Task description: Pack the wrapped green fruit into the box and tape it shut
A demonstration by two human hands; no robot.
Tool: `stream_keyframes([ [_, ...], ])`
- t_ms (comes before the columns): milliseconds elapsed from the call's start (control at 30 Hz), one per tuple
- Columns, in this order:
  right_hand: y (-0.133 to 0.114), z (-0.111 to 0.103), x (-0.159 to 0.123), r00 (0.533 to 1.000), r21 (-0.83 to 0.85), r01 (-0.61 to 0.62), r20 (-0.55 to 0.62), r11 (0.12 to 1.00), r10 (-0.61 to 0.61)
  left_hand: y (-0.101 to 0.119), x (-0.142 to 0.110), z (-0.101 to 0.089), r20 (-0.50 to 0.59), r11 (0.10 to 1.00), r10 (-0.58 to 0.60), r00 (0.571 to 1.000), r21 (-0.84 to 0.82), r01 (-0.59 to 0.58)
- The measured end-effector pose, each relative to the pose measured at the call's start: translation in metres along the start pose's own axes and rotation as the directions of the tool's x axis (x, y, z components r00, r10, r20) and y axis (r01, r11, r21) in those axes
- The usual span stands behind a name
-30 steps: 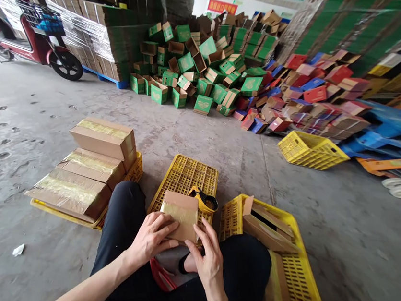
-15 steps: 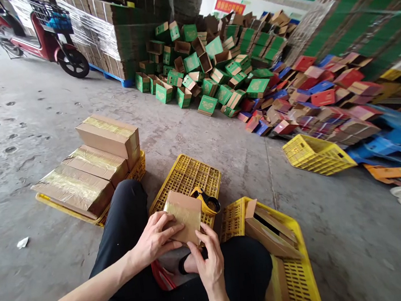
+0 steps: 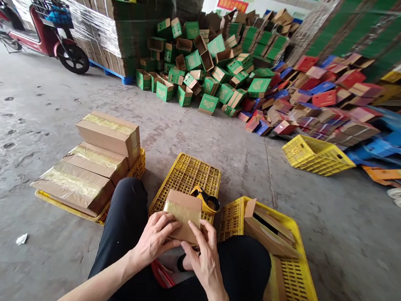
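Observation:
A small cardboard box [image 3: 183,206] with a strip of tape on its face sits at the near end of a yellow plastic crate [image 3: 197,172] turned bottom up. My left hand [image 3: 159,232] grips the box from the left, fingers laid over its face and thumb along the near edge. From the right, my right hand [image 3: 203,251] has its fingertips on the box's near right corner, thumb at the lower edge. A yellow tape dispenser [image 3: 209,201] lies on the crate just behind the box's right side.
To the left, taped cardboard boxes [image 3: 77,184] fill a yellow crate. At right, another yellow crate [image 3: 301,274] holds open and flat cardboard. Piles of green boxes [image 3: 207,102] and red-and-blue boxes [image 3: 323,98] lie ahead, near a lone yellow crate [image 3: 313,154] and a red scooter [image 3: 43,40].
My right hand has shifted its fingers leftward on the box's near face, and its thumb has slid left along the lower edge. My left hand and the box are nearly still.

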State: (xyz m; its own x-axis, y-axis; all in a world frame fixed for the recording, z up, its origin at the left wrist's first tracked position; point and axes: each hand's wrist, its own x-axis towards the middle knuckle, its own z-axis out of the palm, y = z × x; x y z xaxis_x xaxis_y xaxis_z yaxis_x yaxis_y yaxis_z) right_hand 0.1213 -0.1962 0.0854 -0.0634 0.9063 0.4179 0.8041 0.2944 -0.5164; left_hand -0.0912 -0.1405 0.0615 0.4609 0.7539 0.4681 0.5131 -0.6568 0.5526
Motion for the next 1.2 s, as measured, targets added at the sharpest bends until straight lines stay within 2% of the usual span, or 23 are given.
stream_keyframes([
  [133, -0.004, 0.000, 0.005, 1.000, -0.015, -0.006, -0.009, 1.000, 0.006, -0.002, -0.002, 0.003, -0.014, 1.000, 0.002, 1.000, -0.024, -0.002],
  [300, -0.011, 0.005, 0.012, 0.996, -0.082, 0.046, 0.077, 0.996, -0.040, -0.008, -0.002, 0.005, -0.010, 0.998, 0.008, 1.000, -0.070, -0.009],
  [533, -0.009, 0.003, 0.010, 0.995, -0.073, 0.072, 0.071, 0.995, -0.067, -0.006, -0.001, 0.004, -0.007, 0.998, 0.009, 1.000, -0.062, -0.009],
  [800, -0.019, 0.008, 0.016, 0.996, -0.098, -0.013, 0.083, 0.995, 0.021, -0.009, -0.002, 0.006, -0.044, 0.997, 0.030, 0.999, -0.070, -0.033],
  [1033, -0.017, 0.003, 0.011, 0.994, -0.068, 0.004, 0.110, 0.998, 0.004, -0.009, -0.006, 0.006, -0.060, 0.996, 0.035, 0.998, -0.076, -0.039],
  [1200, -0.015, 0.009, 0.010, 0.998, -0.116, 0.030, 0.058, 0.993, -0.024, -0.009, -0.007, 0.007, -0.024, 0.998, 0.021, 0.999, -0.058, -0.022],
])
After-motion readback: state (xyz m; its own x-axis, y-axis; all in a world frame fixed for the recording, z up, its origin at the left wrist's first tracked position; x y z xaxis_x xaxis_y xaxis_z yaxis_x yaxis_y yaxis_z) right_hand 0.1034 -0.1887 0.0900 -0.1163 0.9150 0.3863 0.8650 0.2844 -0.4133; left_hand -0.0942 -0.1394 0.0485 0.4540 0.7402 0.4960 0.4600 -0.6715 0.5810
